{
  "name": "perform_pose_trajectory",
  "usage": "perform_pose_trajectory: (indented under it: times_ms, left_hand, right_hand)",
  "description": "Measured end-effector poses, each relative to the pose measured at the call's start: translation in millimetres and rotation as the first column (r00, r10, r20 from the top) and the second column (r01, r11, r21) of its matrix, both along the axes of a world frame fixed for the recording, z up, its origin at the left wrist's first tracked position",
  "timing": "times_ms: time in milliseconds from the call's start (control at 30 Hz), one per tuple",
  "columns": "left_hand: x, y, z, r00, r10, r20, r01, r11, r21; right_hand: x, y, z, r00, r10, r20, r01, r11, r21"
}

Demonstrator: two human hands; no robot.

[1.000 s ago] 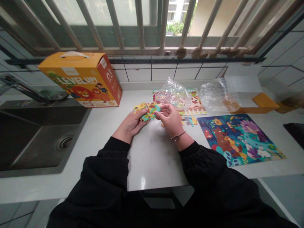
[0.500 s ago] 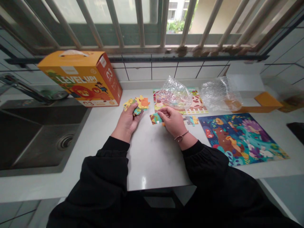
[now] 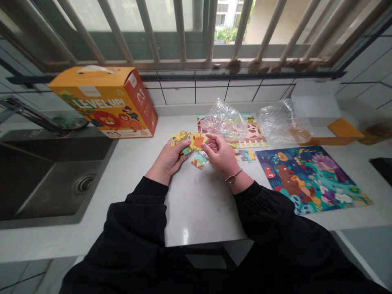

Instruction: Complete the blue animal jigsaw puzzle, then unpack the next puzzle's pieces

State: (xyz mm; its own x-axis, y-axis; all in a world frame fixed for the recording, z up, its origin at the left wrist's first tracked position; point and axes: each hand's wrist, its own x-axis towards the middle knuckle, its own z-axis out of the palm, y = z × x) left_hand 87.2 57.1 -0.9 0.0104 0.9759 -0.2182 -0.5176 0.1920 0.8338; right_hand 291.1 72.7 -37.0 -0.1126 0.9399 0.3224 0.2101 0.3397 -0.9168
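My left hand [image 3: 170,157] is closed around a small stack of jigsaw puzzle pieces [image 3: 178,136], mostly yellow and green. At the stack's right side, my right hand [image 3: 222,155] pinches a yellow and orange puzzle piece [image 3: 197,141] that still overlaps the others. Just below, a teal puzzle piece with brown stripes [image 3: 199,161] lies flat on the white counter [image 3: 202,204]. Other puzzle pieces [image 3: 246,155] lie to the right of my right hand, which partly hides the row.
An orange box [image 3: 104,106] stands at the back left, beside a sink [image 3: 55,179]. Behind my hands, crumpled clear plastic [image 3: 228,122] covers part of a farm picture [image 3: 254,139]. Rightward are more plastic [image 3: 284,120], an open carton [image 3: 333,136] and a dark-blue animal picture [image 3: 315,179].
My right hand has let go of the teal piece, now lying on the counter, and taken hold of a yellow and orange one. My left hand has moved right with the stack.
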Motion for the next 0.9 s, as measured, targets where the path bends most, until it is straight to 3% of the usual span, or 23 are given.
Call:
perform_pose_trajectory:
  times_ms: [133, 300, 600, 767, 900]
  left_hand:
    - [5.2, -4.7, 4.1, 0.997, -0.077, -0.012, 0.077, 0.997, -0.019]
    - [4.1, -3.2, 3.7, 0.995, -0.094, 0.035, 0.094, 0.996, 0.001]
    - [-0.2, -1.3, -7.3, 0.991, -0.127, 0.03, 0.126, 0.992, 0.014]
    - [3.4, -3.8, -1.5, 0.99, -0.135, 0.048, 0.135, 0.991, 0.006]
    - [5.0, -5.4, 5.6, 0.995, -0.096, 0.038, 0.097, 0.995, -0.014]
  right_hand:
    - [-2.0, 4.2, -5.2, 0.978, 0.041, -0.202, -0.075, 0.984, -0.161]
    - [-1.7, 5.4, -5.0, 0.933, 0.033, -0.358, -0.13, 0.959, -0.251]
    - [9.3, 0.0, 4.7, 0.92, -0.022, -0.391, -0.094, 0.957, -0.276]
    - [2.3, -0.1, 1.4, 0.91, -0.012, -0.415, -0.128, 0.943, -0.308]
    - [12.7, 3.9, 9.3, 0.899, -0.11, -0.425, -0.013, 0.961, -0.278]
